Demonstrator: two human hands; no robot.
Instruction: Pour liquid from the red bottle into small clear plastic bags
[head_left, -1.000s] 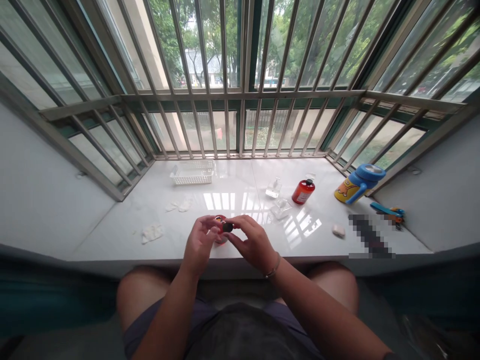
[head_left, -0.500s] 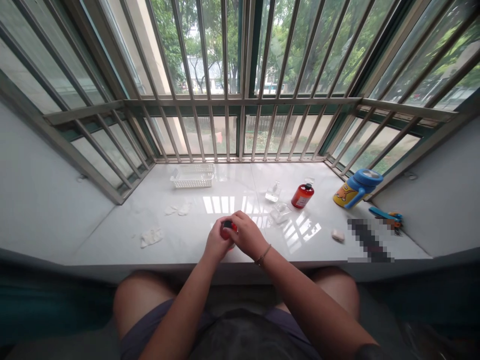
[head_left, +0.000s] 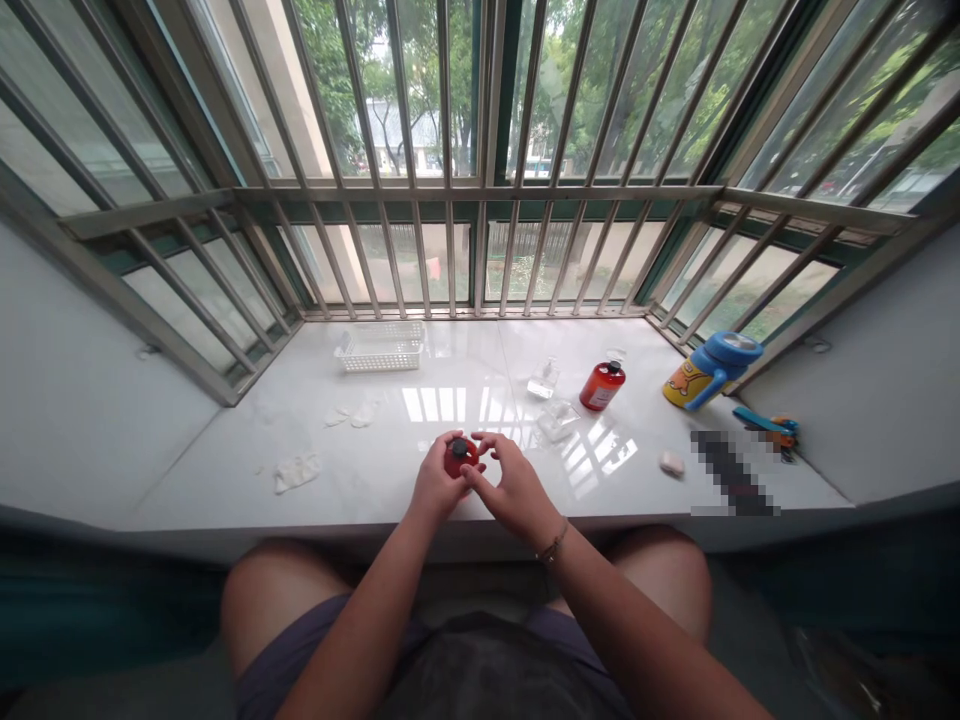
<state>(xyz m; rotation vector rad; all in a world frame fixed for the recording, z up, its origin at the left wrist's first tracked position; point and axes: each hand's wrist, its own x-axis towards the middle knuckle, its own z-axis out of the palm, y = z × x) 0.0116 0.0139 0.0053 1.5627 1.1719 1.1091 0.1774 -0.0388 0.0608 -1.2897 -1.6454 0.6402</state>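
My left hand [head_left: 435, 487] is closed around a small red bottle [head_left: 454, 465] with a black cap [head_left: 460, 448], held near the front of the white ledge. To the right of the bottle, my right hand [head_left: 516, 487] has its fingers spread and curved. Its thumb and fingertips come close to the bottle's side; whether they touch it I cannot tell. The lower part of the bottle is hidden by my hands. A second red bottle [head_left: 602, 387] with a black top stands farther back on the right.
A white perforated basket [head_left: 381, 349] sits at the back left. Crumpled white pieces [head_left: 297, 472] lie on the left of the ledge [head_left: 225, 480]. Clear bottle [head_left: 543, 380], clear plastic [head_left: 557, 422], blue-yellow flask [head_left: 712, 370], pale lump [head_left: 672, 463] and blue-handled item [head_left: 765, 425] are to the right.
My right hand has come off the top of the bottle and moved right, its fingers spreading. The black cap now shows. My left hand keeps its hold.
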